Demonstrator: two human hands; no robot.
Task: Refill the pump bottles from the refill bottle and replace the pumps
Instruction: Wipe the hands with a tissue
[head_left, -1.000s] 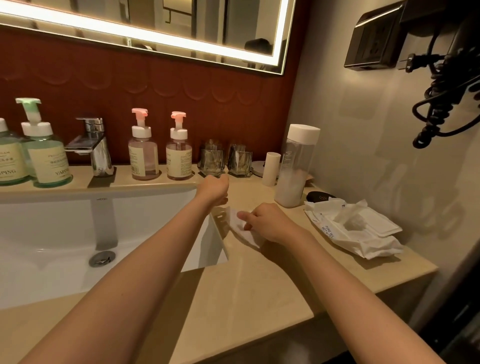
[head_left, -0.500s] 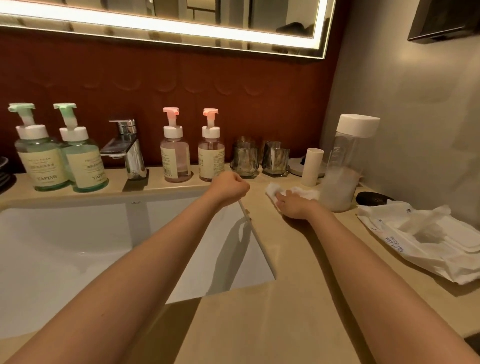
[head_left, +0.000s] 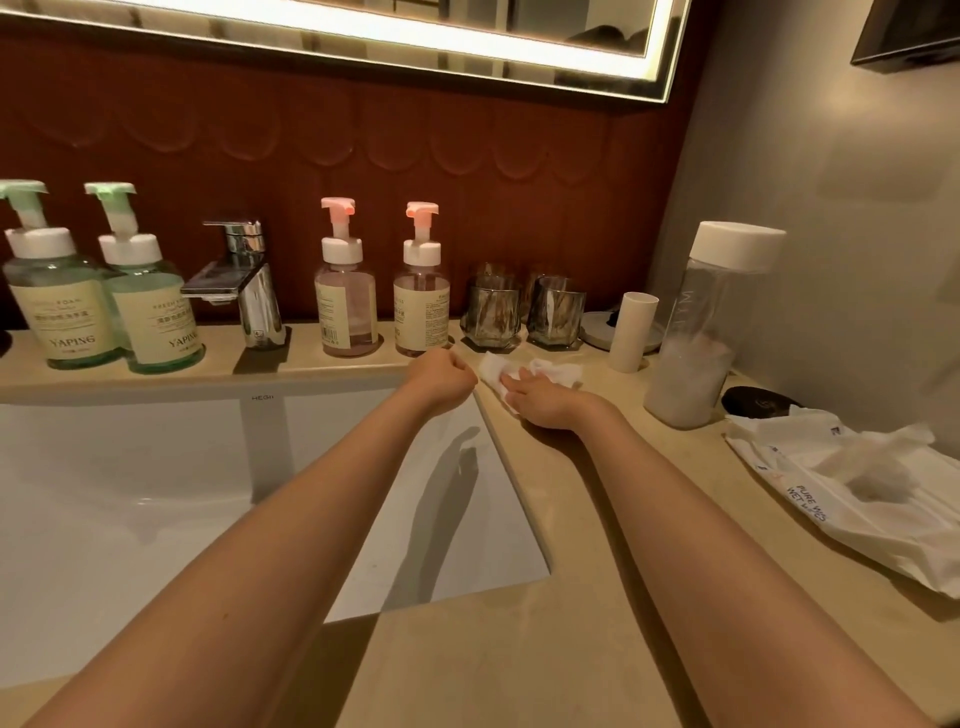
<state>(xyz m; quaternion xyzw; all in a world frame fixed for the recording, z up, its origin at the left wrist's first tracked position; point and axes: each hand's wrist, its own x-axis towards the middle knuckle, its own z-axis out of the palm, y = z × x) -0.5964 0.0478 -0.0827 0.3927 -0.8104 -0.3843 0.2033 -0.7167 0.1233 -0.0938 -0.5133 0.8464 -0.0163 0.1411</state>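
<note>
Two pink-pump bottles stand on the ledge behind the sink, pumps on. Two green-pump bottles stand at the far left, pumps on. The tall clear refill bottle with a white cap stands at the right, about a third full of pale liquid. My left hand is a closed fist at the sink's corner, holding nothing that I can see. My right hand presses flat on a white wipe on the counter, just in front of the glasses.
A chrome faucet rises over the white sink. Two glass tumblers, a small white tube and a round coaster stand behind my hands. An open pack of wet wipes lies at the right, a dark lid beside it.
My right hand slid the wipe away from me along the counter toward the glasses. The view shifted left and lower. My left fist stayed at the sink corner.
</note>
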